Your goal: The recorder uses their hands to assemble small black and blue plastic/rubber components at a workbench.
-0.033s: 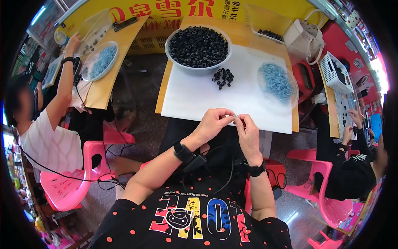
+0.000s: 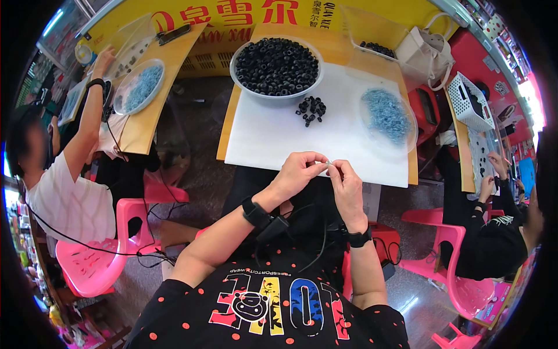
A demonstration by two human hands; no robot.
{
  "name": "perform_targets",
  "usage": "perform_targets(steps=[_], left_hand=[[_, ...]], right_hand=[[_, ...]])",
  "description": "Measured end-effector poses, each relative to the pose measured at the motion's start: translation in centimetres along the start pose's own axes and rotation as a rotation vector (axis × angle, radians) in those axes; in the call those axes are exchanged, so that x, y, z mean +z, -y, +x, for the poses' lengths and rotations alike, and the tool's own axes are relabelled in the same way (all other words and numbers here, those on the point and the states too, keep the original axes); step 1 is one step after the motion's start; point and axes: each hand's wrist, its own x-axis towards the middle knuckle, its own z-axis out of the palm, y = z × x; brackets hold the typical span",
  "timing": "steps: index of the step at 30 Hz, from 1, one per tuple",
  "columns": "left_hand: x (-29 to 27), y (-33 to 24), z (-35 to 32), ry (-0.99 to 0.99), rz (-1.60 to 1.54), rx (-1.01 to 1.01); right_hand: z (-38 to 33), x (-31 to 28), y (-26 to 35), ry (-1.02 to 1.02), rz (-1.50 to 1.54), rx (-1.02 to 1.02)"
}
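Observation:
My left hand (image 2: 297, 177) and my right hand (image 2: 349, 192) meet at the near edge of a white sheet (image 2: 273, 145). The fingertips of both pinch a tiny pale piece (image 2: 329, 163), mostly covered by the fingers; its kind is too small to tell. Ahead of them lies a loose pile of small black ring-shaped parts (image 2: 311, 110). Behind the pile, a large white bowl (image 2: 233, 72) is heaped with more of these black parts. Over on the right, a clear round dish (image 2: 414, 136) holds many small light-blue pieces (image 2: 388, 116).
Under the sheet is a wooden table (image 2: 228, 136). A clear bin (image 2: 372, 49) and a beige bag (image 2: 427, 55) stand at its far right. People work at tables on both sides, near pink chairs (image 2: 93, 264). A dark cable (image 2: 75, 239) runs at left.

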Motion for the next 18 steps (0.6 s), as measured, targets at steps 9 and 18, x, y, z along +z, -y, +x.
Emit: perform_targets(steps=[9,18], left_hand=[[0.2,-0.8,0.5,0.031,0.097,-0.033],[1.6,-1.4,0.0,-0.067,-0.065,-0.011]], right_hand=[[1.1,-0.8,0.4,-0.090,-0.009,-0.180],[0.8,-0.3,-2.2,-0.057,0.754,0.273]])
